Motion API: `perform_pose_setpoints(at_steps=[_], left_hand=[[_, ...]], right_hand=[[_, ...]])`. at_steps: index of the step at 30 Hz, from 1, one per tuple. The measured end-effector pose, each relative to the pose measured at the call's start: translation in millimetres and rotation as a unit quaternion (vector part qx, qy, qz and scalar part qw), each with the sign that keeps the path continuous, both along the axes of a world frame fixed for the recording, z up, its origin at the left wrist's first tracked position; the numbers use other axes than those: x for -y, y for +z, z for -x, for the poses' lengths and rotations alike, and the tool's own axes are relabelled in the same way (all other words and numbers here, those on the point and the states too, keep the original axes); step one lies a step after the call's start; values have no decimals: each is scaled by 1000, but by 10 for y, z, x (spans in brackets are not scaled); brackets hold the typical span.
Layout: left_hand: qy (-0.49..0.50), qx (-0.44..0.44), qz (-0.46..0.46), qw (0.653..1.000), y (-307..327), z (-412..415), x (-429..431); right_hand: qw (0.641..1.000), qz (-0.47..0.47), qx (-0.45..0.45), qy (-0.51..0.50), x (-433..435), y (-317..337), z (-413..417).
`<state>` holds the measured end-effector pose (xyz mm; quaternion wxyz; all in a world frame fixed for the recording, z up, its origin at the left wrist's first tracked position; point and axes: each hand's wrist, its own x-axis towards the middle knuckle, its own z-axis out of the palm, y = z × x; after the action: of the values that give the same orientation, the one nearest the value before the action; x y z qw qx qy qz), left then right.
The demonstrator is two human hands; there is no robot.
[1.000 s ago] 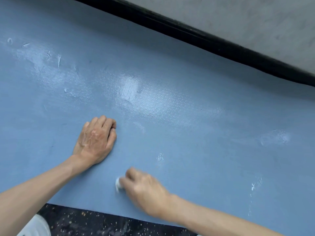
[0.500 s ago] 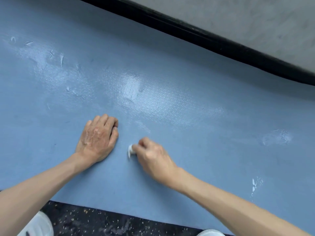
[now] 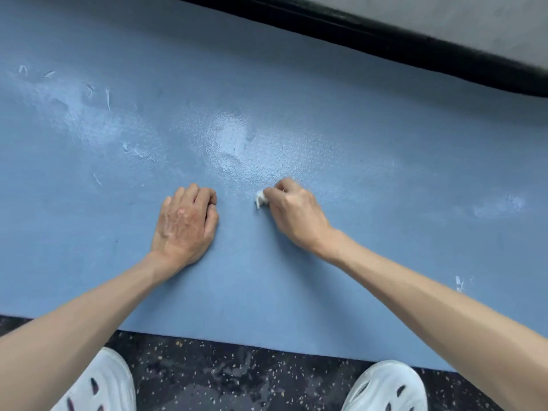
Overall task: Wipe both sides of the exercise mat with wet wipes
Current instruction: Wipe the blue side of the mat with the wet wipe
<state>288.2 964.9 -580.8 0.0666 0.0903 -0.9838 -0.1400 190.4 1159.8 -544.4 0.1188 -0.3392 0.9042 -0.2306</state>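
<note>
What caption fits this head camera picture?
Right hand holds a wet wipe on the blue mat; left hand rests nearby.

Your picture is bright, and the shadows are soft and faint. The mat [image 3: 231,137] shines white in the middle and upper left. Its top strip looks darker. Straight lines bend near the edges

The dark speckled floor [image 3: 237,378] carries a blue exercise mat [image 3: 296,307] spread wide across the far side. Two white shoes [image 3: 100,387] stand near, just short of its edge.
</note>
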Motion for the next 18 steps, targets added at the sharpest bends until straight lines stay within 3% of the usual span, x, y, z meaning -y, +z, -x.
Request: perform_pose_setpoints(at_steps=[6,9,15,18], left_hand=[[-3,1,-1,1000,1,-2,-8],[1,-2,3,1000,0,-27,-8],[-14,-10,-5,1000,-1,-30,1],[-70,-16,-27,997,30,-5,-24]], right_hand=[[979,20,116,168,-369,7,-1026],[969,8,119,216,-355,3,-967],[999,16,17,-35,25,-22,-279],[999,28,7,22,-53,-13,-568]])
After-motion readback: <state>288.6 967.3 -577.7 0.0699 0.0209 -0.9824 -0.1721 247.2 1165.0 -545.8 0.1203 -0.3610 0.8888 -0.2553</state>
